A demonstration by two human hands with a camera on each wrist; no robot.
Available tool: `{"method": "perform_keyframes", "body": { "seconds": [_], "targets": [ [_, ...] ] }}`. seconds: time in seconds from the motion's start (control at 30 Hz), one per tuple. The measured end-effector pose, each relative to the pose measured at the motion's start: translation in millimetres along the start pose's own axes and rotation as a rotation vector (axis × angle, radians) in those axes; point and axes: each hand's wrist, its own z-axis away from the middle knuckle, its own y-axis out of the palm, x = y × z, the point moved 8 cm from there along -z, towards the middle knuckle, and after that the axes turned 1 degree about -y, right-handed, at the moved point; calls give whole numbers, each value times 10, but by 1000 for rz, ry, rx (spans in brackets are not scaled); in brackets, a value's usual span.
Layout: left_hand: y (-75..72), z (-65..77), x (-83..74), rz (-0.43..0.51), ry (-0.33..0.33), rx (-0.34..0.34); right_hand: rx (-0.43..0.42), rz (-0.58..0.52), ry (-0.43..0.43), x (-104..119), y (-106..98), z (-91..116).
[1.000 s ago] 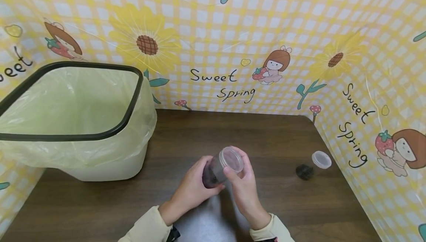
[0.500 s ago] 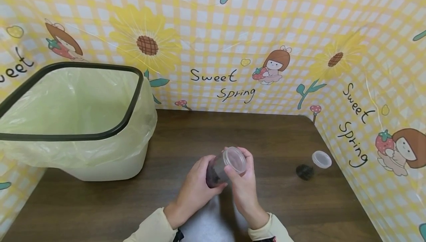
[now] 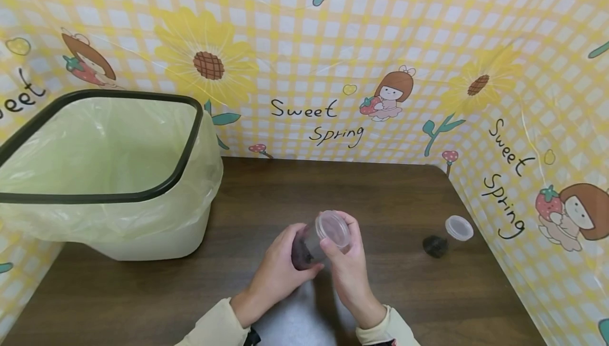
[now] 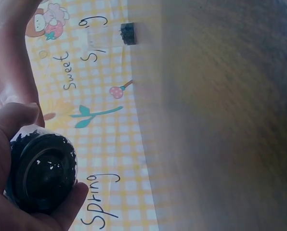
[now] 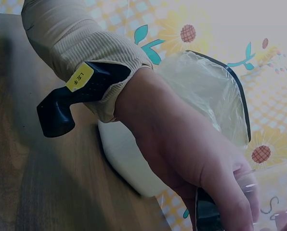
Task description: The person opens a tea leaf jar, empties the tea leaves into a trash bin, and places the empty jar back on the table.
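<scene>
A clear plastic jar (image 3: 311, 245) with dark contents at its bottom is held tilted above the table, its translucent lid (image 3: 333, 228) turned up and to the right. My left hand (image 3: 271, 272) grips the jar's lower body, fingers and thumb round it. At the lid end, my right hand (image 3: 351, 274) holds on with its thumb against the rim and its fingers behind. The left wrist view shows the dark jar base (image 4: 45, 168) between thumb and fingers. In the right wrist view, the left hand's curled fingers (image 5: 225, 187) partly cover the jar.
A second clear jar with dark contents (image 3: 435, 246) and a whitish lid (image 3: 459, 228) stands on the brown wooden table (image 3: 380, 193) at right. At left is a large bin (image 3: 162, 240) with a pale liner and black rim. Patterned yellow checked sheeting (image 3: 304, 61) surrounds the table.
Both hands and the jar shifted slightly right, then a little back left. The grip stays much the same, and the second jar and bin have not moved.
</scene>
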Motion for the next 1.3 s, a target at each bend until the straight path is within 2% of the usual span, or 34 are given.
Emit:
{"method": "perform_keyframes", "body": {
  "seconds": [0.23, 0.47, 0.93, 1.3],
  "targets": [
    [-16, -1, 4, 8, -18, 17, 31, 29, 25, -13, 0, -5],
    [-19, -7, -3, 3, -30, 17, 82, 13, 29, -8, 11, -16],
    [-8, 13, -9, -8, -12, -19, -42, 14, 39, -52, -31, 5],
    [-10, 7, 23, 22, -35, 5, -6, 29, 28, -37, -17, -6]
  ]
}}
